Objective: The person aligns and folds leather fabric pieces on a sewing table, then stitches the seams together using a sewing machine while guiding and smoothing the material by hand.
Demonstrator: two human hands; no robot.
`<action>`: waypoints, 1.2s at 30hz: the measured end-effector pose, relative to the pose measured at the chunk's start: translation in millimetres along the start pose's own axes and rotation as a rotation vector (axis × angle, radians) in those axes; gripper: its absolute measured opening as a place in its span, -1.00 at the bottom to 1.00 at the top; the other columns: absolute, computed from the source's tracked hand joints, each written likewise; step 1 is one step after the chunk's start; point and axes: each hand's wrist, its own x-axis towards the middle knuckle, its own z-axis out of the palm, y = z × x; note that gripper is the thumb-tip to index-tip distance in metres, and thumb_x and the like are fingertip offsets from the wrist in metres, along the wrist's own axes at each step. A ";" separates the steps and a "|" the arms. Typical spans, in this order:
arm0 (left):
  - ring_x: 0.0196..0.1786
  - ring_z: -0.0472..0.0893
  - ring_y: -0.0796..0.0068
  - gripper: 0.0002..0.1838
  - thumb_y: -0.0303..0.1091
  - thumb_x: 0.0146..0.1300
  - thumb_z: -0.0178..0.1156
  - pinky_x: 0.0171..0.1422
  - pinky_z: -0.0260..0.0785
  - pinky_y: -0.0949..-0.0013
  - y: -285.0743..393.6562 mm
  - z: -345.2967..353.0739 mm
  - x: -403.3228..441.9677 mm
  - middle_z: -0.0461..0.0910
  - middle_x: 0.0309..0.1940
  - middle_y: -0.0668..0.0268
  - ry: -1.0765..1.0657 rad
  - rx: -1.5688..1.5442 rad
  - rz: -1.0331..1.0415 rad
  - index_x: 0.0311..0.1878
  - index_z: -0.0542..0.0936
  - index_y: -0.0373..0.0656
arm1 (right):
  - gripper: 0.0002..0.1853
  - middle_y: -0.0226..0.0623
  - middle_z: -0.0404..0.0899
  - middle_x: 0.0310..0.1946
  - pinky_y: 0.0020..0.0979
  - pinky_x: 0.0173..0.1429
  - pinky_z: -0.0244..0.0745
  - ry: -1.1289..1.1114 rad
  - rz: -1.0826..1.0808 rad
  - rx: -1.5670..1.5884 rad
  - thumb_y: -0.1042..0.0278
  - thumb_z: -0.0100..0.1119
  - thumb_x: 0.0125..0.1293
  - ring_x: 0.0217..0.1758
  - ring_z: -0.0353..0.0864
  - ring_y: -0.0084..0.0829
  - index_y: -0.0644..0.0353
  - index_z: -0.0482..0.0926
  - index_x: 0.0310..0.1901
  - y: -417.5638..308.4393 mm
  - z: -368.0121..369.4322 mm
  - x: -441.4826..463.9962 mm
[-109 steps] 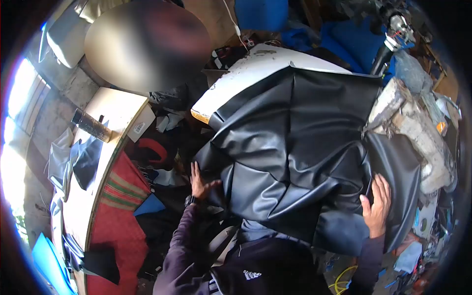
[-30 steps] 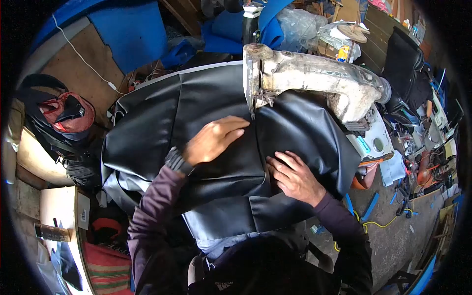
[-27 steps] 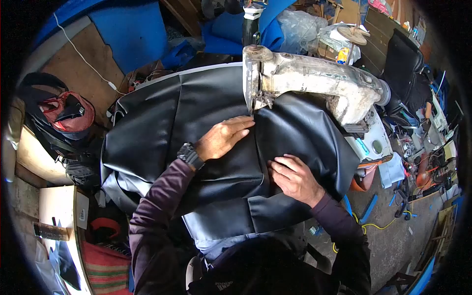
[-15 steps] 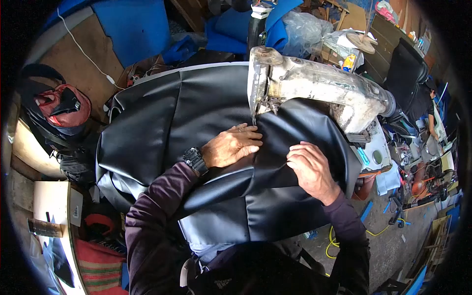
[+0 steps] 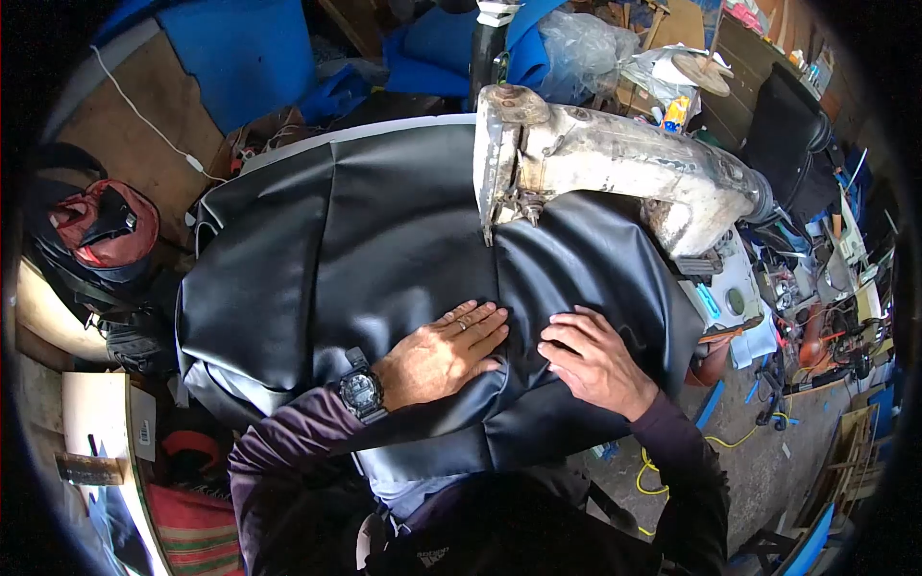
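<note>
A large sheet of black leather-like material lies draped over the worktop, with a seam running down from the needle area of a worn sewing machine. My left hand rests flat on the material left of the seam, fingers stretched out, a watch at its wrist. Just right of the seam, my right hand lies on the material with its fingers slightly bent and apart. Both hands are on the near side of the machine's presser foot, not touching it. Folds bunch up beneath my wrists.
At the left stands an open dark bag with a red lining. A cluttered bench with tools and scraps fills the right side. A yellow cord lies on the floor. Blue sheets are at the back.
Both hands have come nearer my body, away from the presser foot. The material has slid toward me. My right hand's pinched fingers have loosened and now lie on the material.
</note>
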 end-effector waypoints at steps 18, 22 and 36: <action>0.44 0.61 -0.16 -0.66 -0.34 0.58 0.24 0.64 0.39 -0.12 12.5 -11.4 8.8 0.66 0.35 -0.08 0.002 -0.048 -0.030 0.21 0.70 -0.41 | -0.77 -0.20 0.78 0.06 -0.03 0.29 0.66 0.650 0.402 -0.354 0.36 0.40 0.42 0.26 0.71 -0.05 0.18 0.75 0.06 33.8 -82.1 -107.9; 0.47 0.58 -0.23 -0.62 -0.29 0.64 0.16 0.65 0.36 -0.13 11.1 -4.3 2.2 0.63 0.39 -0.14 -0.011 -0.041 -0.073 0.23 0.69 -0.44 | -0.29 -0.02 0.66 0.40 0.21 0.53 0.34 0.425 0.907 -0.879 -0.28 0.05 0.65 0.56 0.43 0.19 0.28 0.65 0.38 157.0 -58.3 -212.1; 0.36 0.70 -0.02 -0.62 -0.22 0.46 0.42 0.56 0.50 -0.01 8.8 -3.0 17.3 0.75 0.26 0.00 0.096 0.006 0.012 0.16 0.76 -0.32 | -0.67 0.00 0.70 0.27 0.04 0.53 0.45 0.538 0.772 -0.597 0.17 0.29 0.58 0.44 0.59 0.09 0.19 0.78 0.17 95.0 -94.3 -137.0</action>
